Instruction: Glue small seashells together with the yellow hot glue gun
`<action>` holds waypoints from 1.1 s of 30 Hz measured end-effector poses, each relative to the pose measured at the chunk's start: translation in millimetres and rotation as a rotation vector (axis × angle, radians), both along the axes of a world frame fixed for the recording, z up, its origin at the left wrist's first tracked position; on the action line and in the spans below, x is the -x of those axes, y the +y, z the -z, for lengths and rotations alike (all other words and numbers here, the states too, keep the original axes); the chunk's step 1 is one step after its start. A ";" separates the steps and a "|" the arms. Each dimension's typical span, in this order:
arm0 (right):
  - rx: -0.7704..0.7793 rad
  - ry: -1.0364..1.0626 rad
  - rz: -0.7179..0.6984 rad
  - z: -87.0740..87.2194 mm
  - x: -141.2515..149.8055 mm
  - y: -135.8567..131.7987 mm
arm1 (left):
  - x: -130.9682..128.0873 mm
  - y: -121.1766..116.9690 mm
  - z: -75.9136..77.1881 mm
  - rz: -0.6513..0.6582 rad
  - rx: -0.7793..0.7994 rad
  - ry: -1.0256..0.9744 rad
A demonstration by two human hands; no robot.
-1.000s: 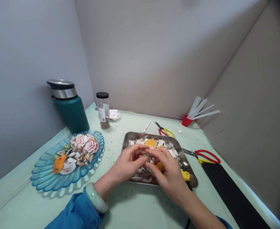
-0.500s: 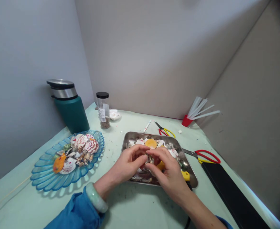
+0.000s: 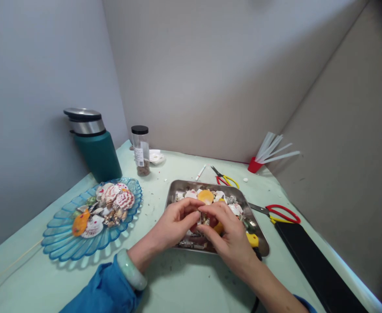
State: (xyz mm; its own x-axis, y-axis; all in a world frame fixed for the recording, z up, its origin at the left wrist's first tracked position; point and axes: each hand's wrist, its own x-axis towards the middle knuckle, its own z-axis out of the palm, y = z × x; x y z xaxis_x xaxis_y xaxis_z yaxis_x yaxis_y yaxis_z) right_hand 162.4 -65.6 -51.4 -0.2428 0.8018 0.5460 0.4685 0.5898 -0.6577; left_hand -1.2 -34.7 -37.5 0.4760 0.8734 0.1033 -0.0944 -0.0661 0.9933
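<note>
Over the near part of a metal tray, my left hand and my right hand meet with their fingertips close together. Both are closed in a pinch around something small, which the fingers mostly hide; I cannot make out what it is. Seashells lie in the tray beneath and beyond the hands, among them a yellow-orange shell and white ones. A yellow tool with a black cord rests at the tray's right side, partly behind my right hand.
Left stands a blue scalloped plate of shells, with a teal bottle behind it. A clear jar is at the back. Right are scissors, small pliers-like snips, a black slab and a red cup of glue sticks.
The fingertips of my right hand have shifted very slightly. Otherwise both hands stay in the same place above the tray.
</note>
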 end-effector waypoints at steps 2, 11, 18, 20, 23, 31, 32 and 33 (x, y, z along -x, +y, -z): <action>-0.001 -0.004 0.003 0.1 -0.2 0.1 | 0.6 0.1 -0.1 0.003 -0.005 0.003; -0.013 -0.011 -0.001 0.3 0.0 -0.5 | 1.5 -0.1 0.1 0.028 0.007 -0.012; -0.010 -0.026 0.007 -0.1 0.2 -0.9 | 0.3 -1.3 -0.8 0.022 0.042 -0.019; -0.005 -0.030 0.010 -0.5 0.4 -0.8 | 0.3 -1.1 -0.3 0.025 0.047 -0.028; -0.010 -0.040 0.009 -0.6 0.7 -0.7 | 0.2 -0.8 0.0 0.013 0.052 -0.040; -0.029 -0.055 0.020 0.8 0.0 -1.8 | 0.2 -0.4 0.8 0.008 0.040 -0.038; -0.031 -0.048 0.022 0.9 -0.2 -2.0 | 0.3 0.3 1.3 0.008 0.037 -0.045; -0.028 -0.042 0.023 1.0 -0.3 -2.1 | 0.5 1.0 1.7 0.005 0.033 -0.055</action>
State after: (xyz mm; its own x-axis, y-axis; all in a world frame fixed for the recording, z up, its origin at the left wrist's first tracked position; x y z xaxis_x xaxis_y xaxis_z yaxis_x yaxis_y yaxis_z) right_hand 162.7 -67.7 -52.4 -0.2476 0.7920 0.5580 0.5092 0.5964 -0.6205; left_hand -1.6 -33.7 -39.2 0.4751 0.8741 0.1008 -0.1495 -0.0327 0.9882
